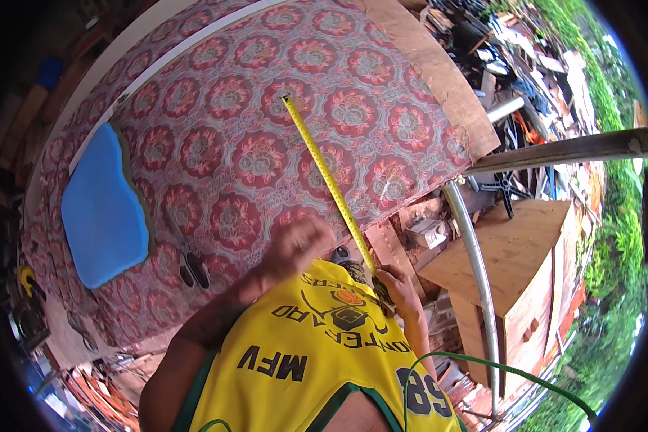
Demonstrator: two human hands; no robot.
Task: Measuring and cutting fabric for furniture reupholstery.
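Patterned red and grey fabric (255, 164) covers the wide table before me. A yellow tape measure (324, 169) lies extended over it, its metal hook end resting toward the far middle. My right hand (396, 284) is closed around the near end of the tape, close to my body at the table's edge. My left hand (301, 243) hovers over the near side of the fabric, left of the tape; motion smears its fingers. Dark-handled scissors (193, 268) rest on the fabric left of that hand. Farther left lies an irregular blue sheet (104, 216).
A long white strip (187, 49) runs along the far left of the table. Bare plywood (439, 68) shows at the far right. Beyond the right edge stand a metal pipe (474, 245) and a wooden cabinet (504, 252). A green cord (511, 371) hangs at lower right.
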